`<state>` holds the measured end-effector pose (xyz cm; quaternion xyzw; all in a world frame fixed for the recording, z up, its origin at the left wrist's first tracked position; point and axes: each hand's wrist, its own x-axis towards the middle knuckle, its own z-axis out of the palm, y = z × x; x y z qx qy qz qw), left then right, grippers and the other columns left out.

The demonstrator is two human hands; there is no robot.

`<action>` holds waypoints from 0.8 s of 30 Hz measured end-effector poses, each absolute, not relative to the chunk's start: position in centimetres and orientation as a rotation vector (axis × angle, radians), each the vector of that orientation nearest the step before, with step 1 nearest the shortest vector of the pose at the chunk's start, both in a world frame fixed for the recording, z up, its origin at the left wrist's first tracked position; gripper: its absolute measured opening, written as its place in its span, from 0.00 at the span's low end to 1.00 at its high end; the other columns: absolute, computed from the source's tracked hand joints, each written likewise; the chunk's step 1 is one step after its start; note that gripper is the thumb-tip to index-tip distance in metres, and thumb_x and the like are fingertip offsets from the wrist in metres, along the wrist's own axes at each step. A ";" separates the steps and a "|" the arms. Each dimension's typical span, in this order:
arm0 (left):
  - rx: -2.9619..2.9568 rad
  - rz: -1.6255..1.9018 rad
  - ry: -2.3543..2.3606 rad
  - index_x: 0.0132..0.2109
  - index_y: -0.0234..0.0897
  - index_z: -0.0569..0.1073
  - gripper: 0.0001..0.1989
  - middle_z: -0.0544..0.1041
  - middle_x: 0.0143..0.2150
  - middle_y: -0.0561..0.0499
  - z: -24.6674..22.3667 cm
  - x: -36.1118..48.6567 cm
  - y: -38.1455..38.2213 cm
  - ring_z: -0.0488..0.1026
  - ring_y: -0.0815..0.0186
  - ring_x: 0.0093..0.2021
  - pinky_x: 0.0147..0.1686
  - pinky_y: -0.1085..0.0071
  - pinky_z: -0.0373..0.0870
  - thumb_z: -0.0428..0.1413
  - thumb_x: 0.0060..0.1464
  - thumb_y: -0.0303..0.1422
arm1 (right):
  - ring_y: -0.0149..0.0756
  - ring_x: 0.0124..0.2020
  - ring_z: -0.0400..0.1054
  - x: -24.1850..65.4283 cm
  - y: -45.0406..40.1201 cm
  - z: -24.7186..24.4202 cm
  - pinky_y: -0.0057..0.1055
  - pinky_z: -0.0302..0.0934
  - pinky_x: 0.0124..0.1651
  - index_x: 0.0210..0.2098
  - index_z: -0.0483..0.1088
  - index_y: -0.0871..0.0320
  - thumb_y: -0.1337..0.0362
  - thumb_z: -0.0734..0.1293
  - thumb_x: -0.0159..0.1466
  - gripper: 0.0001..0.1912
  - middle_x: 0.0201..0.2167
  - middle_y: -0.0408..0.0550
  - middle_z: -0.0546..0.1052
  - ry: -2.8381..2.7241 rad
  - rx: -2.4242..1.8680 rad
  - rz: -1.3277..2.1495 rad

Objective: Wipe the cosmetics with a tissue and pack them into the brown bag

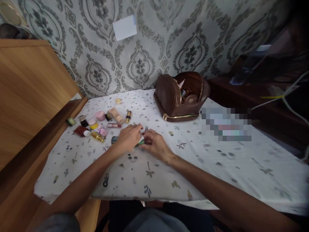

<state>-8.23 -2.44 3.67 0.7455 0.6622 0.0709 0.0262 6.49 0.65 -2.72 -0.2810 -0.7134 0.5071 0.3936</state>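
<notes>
My left hand (129,138) is closed over a small green-and-white item (140,142), low over the patterned tablecloth. My right hand (156,145) has its fingers bent around the right end of the same item. Most of it is hidden by the fingers, so its kind does not show. A dark grey-green cylindrical piece (114,139) pokes out left of my left hand; I cannot tell whether it belongs to that item. Just beyond my left hand lie a lipstick-like pink tube (114,125) and a black-and-gold lipstick (128,116).
Several cosmetics lie at the left: a beige tube (116,115), a pink jar (99,115), a dark red bottle (80,130) and a gold tube (97,137). An unzipped brown bag (169,96) with things inside stands at the back. A wooden panel (31,87) borders the left side.
</notes>
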 end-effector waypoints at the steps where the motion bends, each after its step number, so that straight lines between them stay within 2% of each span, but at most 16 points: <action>1: 2.287 0.236 2.066 0.51 0.39 0.73 0.16 0.80 0.46 0.43 3.4 -9.3 -2.6 0.75 0.54 0.49 0.44 0.63 0.69 0.45 0.61 0.26 | 0.34 0.34 0.69 6.6 0.6 -2.7 0.35 0.70 0.41 0.30 0.69 0.56 0.67 0.72 0.52 0.08 0.37 0.45 0.70 -1.846 -0.707 1.254; 4: 2.212 0.317 2.113 0.50 0.40 0.74 0.17 0.80 0.46 0.45 2.7 -13.2 -3.5 0.76 0.55 0.48 0.46 0.62 0.69 0.44 0.62 0.29 | 0.33 0.33 0.68 6.9 0.2 -2.4 0.33 0.67 0.40 0.33 0.69 0.56 0.71 0.71 0.53 0.09 0.37 0.44 0.71 -1.989 -0.712 1.109; 7: 2.068 0.430 2.073 0.49 0.39 0.74 0.17 0.80 0.46 0.47 1.9 -16.6 -4.3 0.76 0.56 0.47 0.47 0.63 0.69 0.43 0.61 0.31 | 0.31 0.30 0.66 7.0 0.0 -1.9 0.30 0.63 0.36 0.34 0.69 0.55 0.73 0.70 0.55 0.09 0.33 0.42 0.71 -2.078 -0.745 1.038; 12: 1.933 0.574 1.946 0.50 0.37 0.74 0.19 0.80 0.42 0.49 1.1 -18.7 -5.2 0.75 0.60 0.43 0.44 0.66 0.70 0.41 0.62 0.34 | 0.30 0.28 0.63 7.2 -0.2 -1.2 0.28 0.59 0.33 0.39 0.70 0.55 0.68 0.69 0.58 0.09 0.28 0.39 0.72 -2.155 -0.833 1.089; 15: 1.990 0.499 2.016 0.49 0.38 0.74 0.18 0.80 0.44 0.49 1.7 -18.1 -5.4 0.76 0.59 0.44 0.45 0.64 0.70 0.41 0.61 0.32 | 0.31 0.29 0.64 7.3 -0.2 -1.0 0.29 0.59 0.34 0.39 0.73 0.56 0.66 0.70 0.59 0.08 0.28 0.41 0.73 -2.191 -0.845 1.066; 19: 2.122 0.254 2.170 0.48 0.38 0.75 0.17 0.79 0.50 0.44 3.3 -15.2 -5.3 0.74 0.53 0.51 0.49 0.60 0.69 0.44 0.59 0.29 | 0.31 0.28 0.64 7.3 -0.4 -1.2 0.28 0.58 0.34 0.35 0.73 0.57 0.69 0.71 0.57 0.05 0.27 0.41 0.72 -2.218 -0.807 1.021; 24: 2.192 0.089 2.068 0.51 0.39 0.73 0.17 0.80 0.49 0.45 4.4 -9.7 -4.5 0.73 0.54 0.51 0.47 0.61 0.70 0.44 0.61 0.28 | 0.33 0.31 0.65 7.3 -0.5 -1.9 0.29 0.59 0.36 0.32 0.71 0.57 0.72 0.71 0.56 0.07 0.30 0.42 0.72 -2.250 -0.629 0.872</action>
